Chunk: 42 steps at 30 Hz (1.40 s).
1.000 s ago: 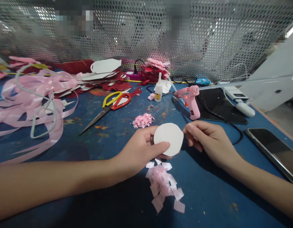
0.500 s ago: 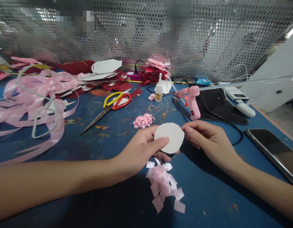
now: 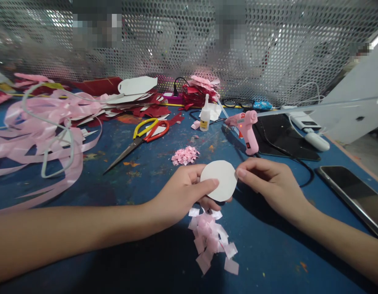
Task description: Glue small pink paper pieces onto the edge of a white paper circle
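Has lowered the round white card disc [image 3: 223, 185] a little since the earlier frame, and brought the right fingertips down with it. Grasps it in the left hand [image 3: 187, 188], with thumb across the face and fingers underneath, presumably to steady it and leave its right rim free. Curls the right hand [image 3: 270, 177] with thumb and forefinger close together at that rim; cannot tell whether truly nipping it. Holds all this above the middle of the table [image 3: 268, 257]. Has loose pink ribbon squares [image 3: 209, 239] just below, toward the near edge, and a heap of small folded pink pieces [image 3: 185, 156] just beyond the left hand, probably for easy picking. Props the lit pink glue gun [image 3: 248, 132] toward the right edge, likely to lift its nozzle. Stands the glue bottle [image 3: 204, 118] upright near the far edge. Lays scissors [image 3: 139, 141] aside, with points toward the near left corner.
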Each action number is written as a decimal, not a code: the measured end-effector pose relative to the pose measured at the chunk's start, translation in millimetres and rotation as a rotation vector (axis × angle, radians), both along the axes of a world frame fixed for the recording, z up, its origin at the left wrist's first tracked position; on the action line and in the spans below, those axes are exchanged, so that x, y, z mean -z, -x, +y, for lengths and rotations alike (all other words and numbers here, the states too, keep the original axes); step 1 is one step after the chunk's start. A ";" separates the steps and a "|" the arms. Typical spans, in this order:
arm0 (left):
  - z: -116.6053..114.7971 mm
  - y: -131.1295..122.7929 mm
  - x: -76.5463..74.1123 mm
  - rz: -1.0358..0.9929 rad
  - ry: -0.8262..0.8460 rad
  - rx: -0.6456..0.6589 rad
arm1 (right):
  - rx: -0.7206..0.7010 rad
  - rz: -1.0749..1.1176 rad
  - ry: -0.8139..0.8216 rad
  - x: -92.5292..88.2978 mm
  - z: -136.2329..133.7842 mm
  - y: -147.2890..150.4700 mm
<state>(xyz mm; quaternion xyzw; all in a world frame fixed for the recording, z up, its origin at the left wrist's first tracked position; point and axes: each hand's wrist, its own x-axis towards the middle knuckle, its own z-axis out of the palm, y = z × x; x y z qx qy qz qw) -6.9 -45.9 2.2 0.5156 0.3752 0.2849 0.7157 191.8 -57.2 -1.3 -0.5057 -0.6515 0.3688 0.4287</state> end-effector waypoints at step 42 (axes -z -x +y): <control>1.3 0.1 1.8 -0.008 -0.098 -0.048 | -0.190 -0.306 -0.149 2.1 -6.2 -2.1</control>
